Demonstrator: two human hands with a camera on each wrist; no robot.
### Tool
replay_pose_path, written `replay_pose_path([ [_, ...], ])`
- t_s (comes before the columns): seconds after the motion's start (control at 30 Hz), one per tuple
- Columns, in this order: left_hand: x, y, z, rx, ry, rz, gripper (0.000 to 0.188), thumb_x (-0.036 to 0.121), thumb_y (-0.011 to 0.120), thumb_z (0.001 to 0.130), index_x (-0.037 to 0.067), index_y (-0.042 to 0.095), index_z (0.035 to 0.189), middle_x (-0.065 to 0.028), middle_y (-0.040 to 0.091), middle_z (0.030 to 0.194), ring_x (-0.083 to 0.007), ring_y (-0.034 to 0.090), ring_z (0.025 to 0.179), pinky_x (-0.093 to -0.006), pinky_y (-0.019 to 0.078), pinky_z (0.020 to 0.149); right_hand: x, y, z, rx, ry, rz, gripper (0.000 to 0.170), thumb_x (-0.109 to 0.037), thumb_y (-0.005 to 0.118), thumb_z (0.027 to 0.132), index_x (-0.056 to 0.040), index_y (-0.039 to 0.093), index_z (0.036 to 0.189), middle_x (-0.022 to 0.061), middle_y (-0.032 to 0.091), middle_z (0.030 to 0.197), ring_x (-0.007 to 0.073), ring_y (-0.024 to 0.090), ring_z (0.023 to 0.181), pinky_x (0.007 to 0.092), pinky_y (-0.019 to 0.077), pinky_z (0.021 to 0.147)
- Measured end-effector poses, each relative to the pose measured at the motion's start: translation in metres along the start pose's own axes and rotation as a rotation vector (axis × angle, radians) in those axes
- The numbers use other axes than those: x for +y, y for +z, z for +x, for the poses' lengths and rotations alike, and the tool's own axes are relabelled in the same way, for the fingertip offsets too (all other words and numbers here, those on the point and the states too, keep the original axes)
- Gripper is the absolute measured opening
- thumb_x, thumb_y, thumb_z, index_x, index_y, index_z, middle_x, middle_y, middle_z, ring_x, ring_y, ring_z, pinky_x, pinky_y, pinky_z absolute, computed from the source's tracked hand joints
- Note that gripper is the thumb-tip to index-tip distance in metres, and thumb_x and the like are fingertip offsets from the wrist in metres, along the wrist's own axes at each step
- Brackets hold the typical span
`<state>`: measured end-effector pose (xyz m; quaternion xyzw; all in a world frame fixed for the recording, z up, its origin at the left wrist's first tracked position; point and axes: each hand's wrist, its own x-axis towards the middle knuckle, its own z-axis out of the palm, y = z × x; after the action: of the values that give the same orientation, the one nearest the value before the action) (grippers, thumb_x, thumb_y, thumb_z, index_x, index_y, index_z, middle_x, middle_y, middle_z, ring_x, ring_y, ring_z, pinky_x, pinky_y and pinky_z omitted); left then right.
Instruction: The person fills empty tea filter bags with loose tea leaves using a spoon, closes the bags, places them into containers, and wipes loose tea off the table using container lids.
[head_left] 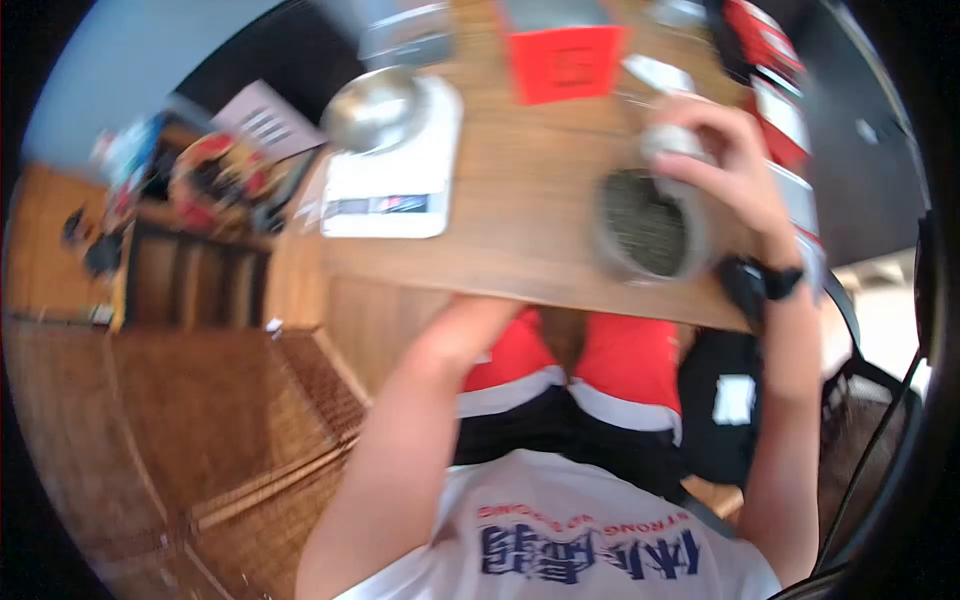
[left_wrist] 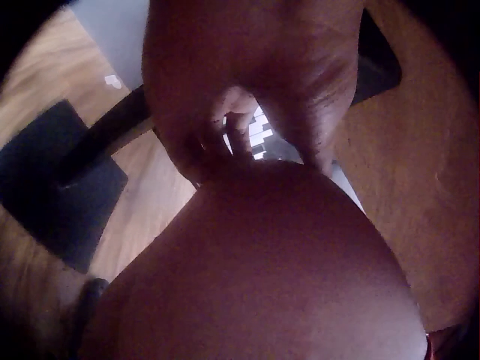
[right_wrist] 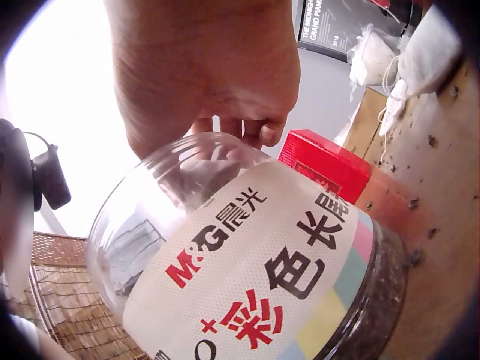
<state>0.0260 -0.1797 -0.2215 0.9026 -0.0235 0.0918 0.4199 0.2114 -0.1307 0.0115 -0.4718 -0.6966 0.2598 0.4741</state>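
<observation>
In the head view, my right hand [head_left: 728,165] curls its thumb and fingers round a small white object [head_left: 668,145], just above a clear jar [head_left: 697,235] of dark, dry leafy bits [head_left: 645,222]. The right wrist view shows the labelled jar [right_wrist: 247,247] tilted across the picture, with my right hand [right_wrist: 206,75] at its mouth; the fingers are partly hidden behind the clear wall. My left hand is hidden under the table edge in the head view. From the left wrist, my left hand [left_wrist: 251,75] shows bent fingers, with a white patterned surface visible between them; whether they touch it is unclear.
A metal bowl [head_left: 372,108] stands on a white scale [head_left: 390,195] at the left of the table [head_left: 510,230]. At the back is a red box [head_left: 567,65], with red packages [head_left: 768,45] to its right. White pouches [right_wrist: 429,52] and scattered dark bits lie on the table.
</observation>
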Motion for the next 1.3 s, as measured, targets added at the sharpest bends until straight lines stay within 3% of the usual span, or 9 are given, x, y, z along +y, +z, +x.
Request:
replay_pose_path([
  [0.07,0.013,0.019,0.036,-0.029,0.116,-0.049,0.020,0.015,0.060,0.095,0.000,0.067,0.106,-0.0222,0.070,0.112,-0.0356,0.066,0.096,-0.0477,0.0518,0.089,0.005,-0.002,0.001,-0.045,-0.043,0.088,0.018,-0.001,0.078,0.085,-0.0004,0.067,0.100,0.0068,0.066,0.107,0.0158,0.060,0.100,0.0302,0.0471,0.090],
  [0.2,0.022,0.014,0.052,-0.040,0.185,-0.062,0.020,0.015,0.060,0.095,0.000,0.067,0.107,-0.0223,0.069,0.112,-0.0358,0.066,0.096,-0.0478,0.0517,0.090,-0.003,-0.001,0.005,-0.057,0.019,0.089,0.013,-0.004,0.080,0.085,-0.0008,0.069,0.092,0.0040,0.067,0.100,0.0132,0.060,0.095,0.0286,0.0467,0.087],
  [0.23,0.021,0.013,0.050,-0.040,0.185,-0.062,0.020,0.015,0.060,0.095,0.000,0.067,0.107,-0.0223,0.069,0.113,-0.0358,0.066,0.096,-0.0478,0.0517,0.090,0.002,0.003,0.006,-0.022,-0.035,0.100,0.017,-0.014,0.083,0.086,-0.0028,0.070,0.090,-0.0029,0.063,0.091,0.0081,0.050,0.081,0.0256,0.0411,0.075],
  [0.33,0.022,0.008,0.045,-0.028,0.181,-0.068,0.021,0.015,0.060,0.095,0.000,0.067,0.107,-0.0224,0.069,0.113,-0.0359,0.066,0.096,-0.0479,0.0516,0.090,0.001,0.001,0.006,-0.061,-0.006,0.076,0.014,-0.007,0.081,0.085,-0.0013,0.069,0.090,0.0025,0.066,0.097,0.0116,0.058,0.092,0.0282,0.0453,0.084],
  [0.4,0.020,0.002,0.040,-0.015,0.173,-0.065,0.021,0.015,0.060,0.095,0.000,0.067,0.107,-0.0224,0.069,0.113,-0.0360,0.066,0.097,-0.0479,0.0516,0.090,0.001,0.002,0.007,-0.056,0.015,0.087,0.014,-0.008,0.081,0.085,-0.0016,0.069,0.089,0.0020,0.066,0.095,0.0114,0.057,0.090,0.0281,0.0448,0.083],
  [0.47,0.018,-0.004,0.034,-0.006,0.163,-0.061,0.021,0.015,0.060,0.095,0.000,0.067,0.108,-0.0224,0.069,0.113,-0.0361,0.065,0.097,-0.0480,0.0515,0.090,0.006,0.003,0.007,-0.030,-0.050,0.085,0.018,-0.017,0.084,0.086,-0.0047,0.071,0.090,-0.0041,0.062,0.087,0.0076,0.047,0.079,0.0248,0.0394,0.072],
  [1.1,0.001,-0.059,-0.009,0.093,0.033,0.002,0.021,0.015,0.060,0.096,-0.001,0.066,0.110,-0.0227,0.068,0.116,-0.0370,0.065,0.098,-0.0484,0.0510,0.092,0.004,0.002,0.007,-0.029,-0.066,0.078,0.019,-0.019,0.084,0.086,-0.0043,0.073,0.091,-0.0034,0.063,0.086,0.0078,0.048,0.077,0.0253,0.0401,0.071],
  [1.17,0.002,-0.059,-0.012,0.104,0.015,0.002,0.022,0.015,0.060,0.096,-0.001,0.065,0.110,-0.0227,0.068,0.116,-0.0371,0.065,0.098,-0.0485,0.0509,0.092,0.002,0.002,0.007,-0.048,-0.041,0.089,0.014,-0.009,0.082,0.086,-0.0022,0.070,0.088,-0.0006,0.064,0.092,0.0090,0.050,0.082,0.0258,0.0401,0.074],
  [1.3,0.003,-0.066,-0.018,0.131,-0.018,0.019,0.022,0.015,0.060,0.097,-0.001,0.065,0.110,-0.0228,0.068,0.116,-0.0373,0.065,0.099,-0.0486,0.0508,0.092,0.002,0.002,0.007,-0.051,-0.033,0.097,0.014,-0.008,0.082,0.085,-0.0021,0.070,0.088,-0.0005,0.064,0.091,0.0092,0.051,0.082,0.0260,0.0402,0.074],
])
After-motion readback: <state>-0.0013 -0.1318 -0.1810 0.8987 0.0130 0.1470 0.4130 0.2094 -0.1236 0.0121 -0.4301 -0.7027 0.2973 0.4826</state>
